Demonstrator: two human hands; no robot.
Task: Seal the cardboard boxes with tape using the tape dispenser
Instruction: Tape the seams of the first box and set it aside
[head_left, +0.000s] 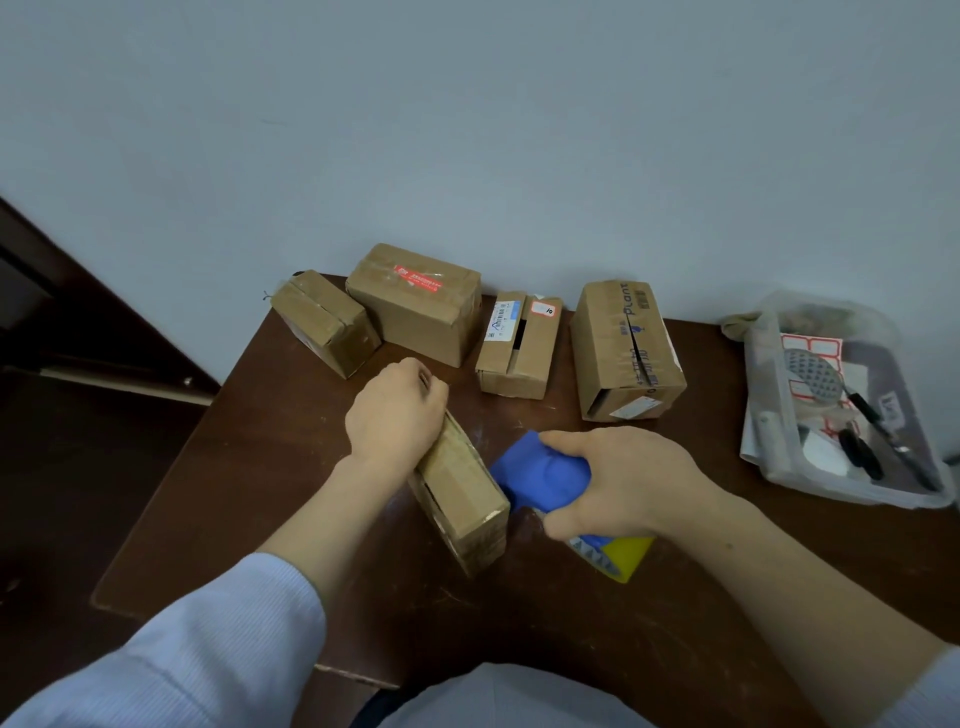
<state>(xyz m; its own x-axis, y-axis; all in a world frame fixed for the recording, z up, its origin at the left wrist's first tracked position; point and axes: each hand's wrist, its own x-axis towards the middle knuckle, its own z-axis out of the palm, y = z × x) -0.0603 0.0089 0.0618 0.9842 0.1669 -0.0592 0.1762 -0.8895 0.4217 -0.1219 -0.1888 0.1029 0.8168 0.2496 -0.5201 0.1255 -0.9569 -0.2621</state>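
One narrow cardboard box (460, 499) on edge, table (260, 467) centre; left hand (392, 415) curled over far end, gripping. Blue tape dispenser (540, 478) just right of box, right hand (623, 483) clasped round it. Four other boxes (415, 306) rowed against wall (519, 130). Clear bin (761, 395) far right, pens (862, 402), labels (810, 345) inside.

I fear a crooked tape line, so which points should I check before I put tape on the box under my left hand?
1. Left hand grips the narrow box, which rests on the table: ok.
2. Right hand holds the tape dispenser: ok.
3. Dispenser placed on the box top: not ok; it is beside the box, on its right.
4. Free tape end ready: cannot tell; the hand hides it.
5. Box flaps shut flat: cannot tell; a dark slit shows on its left face.
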